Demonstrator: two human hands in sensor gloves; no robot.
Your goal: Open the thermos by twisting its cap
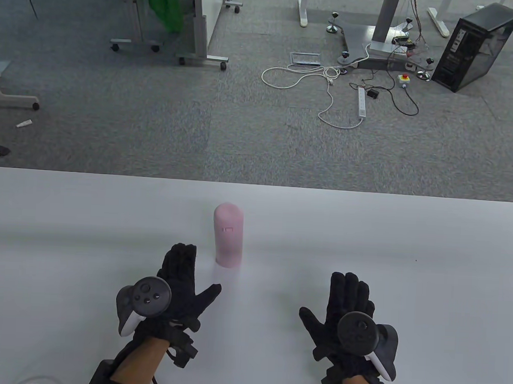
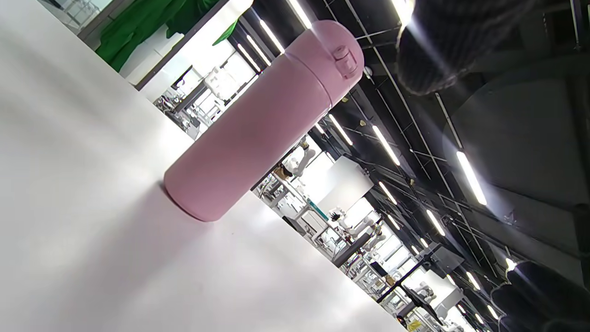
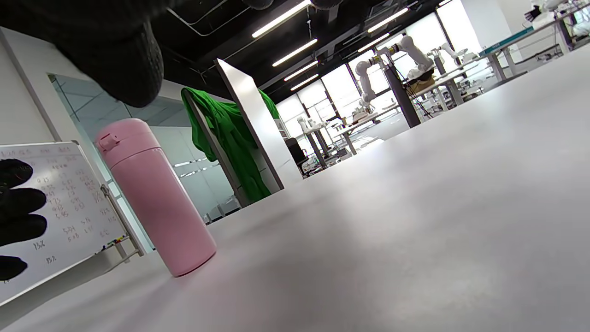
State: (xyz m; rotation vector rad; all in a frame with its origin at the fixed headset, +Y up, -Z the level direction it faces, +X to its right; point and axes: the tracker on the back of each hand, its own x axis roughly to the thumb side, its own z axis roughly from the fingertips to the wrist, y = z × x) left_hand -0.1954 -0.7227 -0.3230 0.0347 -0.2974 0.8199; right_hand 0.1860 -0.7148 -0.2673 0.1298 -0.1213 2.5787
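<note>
thermos upright, cap on, no readable label | left hand fingers spread | right hand fingers spread

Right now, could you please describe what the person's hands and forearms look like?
Both the left hand and the right hand wear black knit gloves. A dark round tracker with a white handle is strapped to each. The forearms are bare, with black wrist modules and a cable on the left.
</note>
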